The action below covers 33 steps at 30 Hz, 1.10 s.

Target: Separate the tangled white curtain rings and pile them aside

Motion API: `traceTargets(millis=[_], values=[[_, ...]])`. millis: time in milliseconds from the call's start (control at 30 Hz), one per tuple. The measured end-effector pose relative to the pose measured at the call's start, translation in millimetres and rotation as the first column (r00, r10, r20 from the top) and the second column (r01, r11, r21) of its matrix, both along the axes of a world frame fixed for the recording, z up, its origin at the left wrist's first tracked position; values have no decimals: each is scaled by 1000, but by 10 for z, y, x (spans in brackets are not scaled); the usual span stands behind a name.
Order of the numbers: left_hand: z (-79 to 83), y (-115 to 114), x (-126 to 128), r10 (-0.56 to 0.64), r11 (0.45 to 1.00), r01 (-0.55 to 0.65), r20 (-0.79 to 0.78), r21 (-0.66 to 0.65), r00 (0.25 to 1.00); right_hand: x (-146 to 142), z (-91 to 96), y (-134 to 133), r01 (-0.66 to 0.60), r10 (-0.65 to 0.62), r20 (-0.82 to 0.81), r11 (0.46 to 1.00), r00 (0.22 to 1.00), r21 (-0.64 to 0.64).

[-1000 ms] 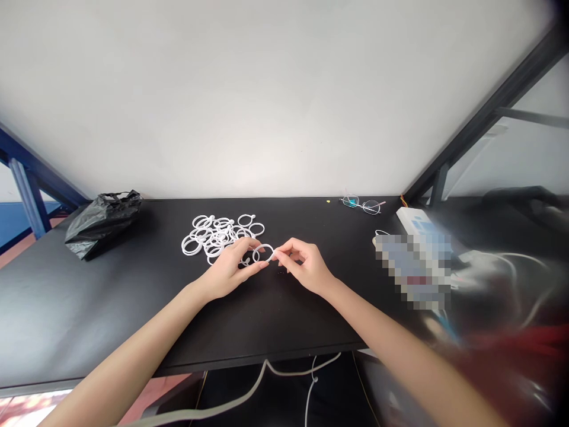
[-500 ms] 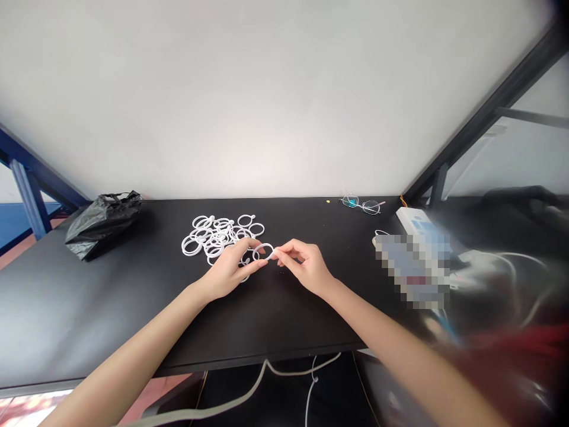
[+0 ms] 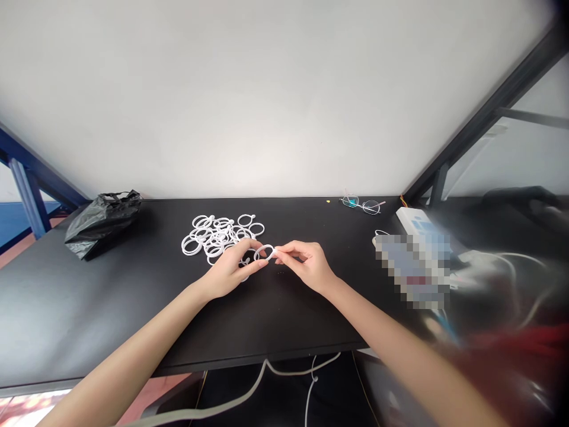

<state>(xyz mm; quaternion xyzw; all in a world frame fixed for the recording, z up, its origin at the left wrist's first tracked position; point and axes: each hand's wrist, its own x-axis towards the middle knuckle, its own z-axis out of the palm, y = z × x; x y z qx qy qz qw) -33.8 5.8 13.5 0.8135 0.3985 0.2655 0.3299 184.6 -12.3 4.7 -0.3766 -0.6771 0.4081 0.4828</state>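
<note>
My left hand (image 3: 231, 270) and my right hand (image 3: 306, 264) meet over the middle of a black table (image 3: 133, 296). Between them is one white plastic ring (image 3: 263, 252). The left fingers are curled round its left side and the right fingertips pinch its right edge. Just behind the left hand lies a pile of several white rings (image 3: 217, 234) on the table.
A crumpled black plastic bag (image 3: 102, 220) sits at the back left. A pair of glasses (image 3: 362, 204) lies at the back right, near a white power strip (image 3: 415, 222) and a blurred-out object. White cables (image 3: 267, 379) hang below the table's front edge.
Both hands hold the ring throughout. The right fingers have shifted slightly on the ring's edge and the hands have risen a little.
</note>
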Motion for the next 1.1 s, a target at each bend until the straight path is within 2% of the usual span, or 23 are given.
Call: traceTargets(millis=[200, 500, 733, 933, 1100], values=[[16, -10, 9, -1, 1000, 1, -7, -29, 1000, -24, -2, -8, 4, -4, -16, 1000, 1000, 4], [-15, -7, 32, 21, 1000, -22, 56, 17, 998, -32, -1, 0, 8, -8, -24, 1000, 1000, -10], [-35, 8, 3, 102, 986, -105, 30, 128, 994, -51, 3, -13, 53, -53, 23, 999, 998, -4], [-78, 37, -4, 80, 979, -72, -34, 189, 996, -44, -6, 2, 74, -74, 55, 997, 996, 9], [-101, 37, 11, 65, 957, -35, -95, 289, 993, -48, 5, 6, 87, -90, 138, 996, 986, 26]])
